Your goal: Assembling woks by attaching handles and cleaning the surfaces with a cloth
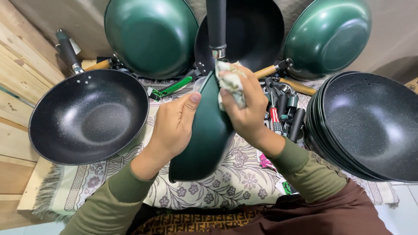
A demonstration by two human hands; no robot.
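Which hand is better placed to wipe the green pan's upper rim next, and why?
The right hand. It already grips the cloth and presses it against the top edge of the green pan, just below the handle. The left hand lies flat on the pan's outer side, steadying it, and holds no cloth.

Left hand (pixel 174 126) lies flat, thumb up; right hand (pixel 246 109) curls in a closed grip.
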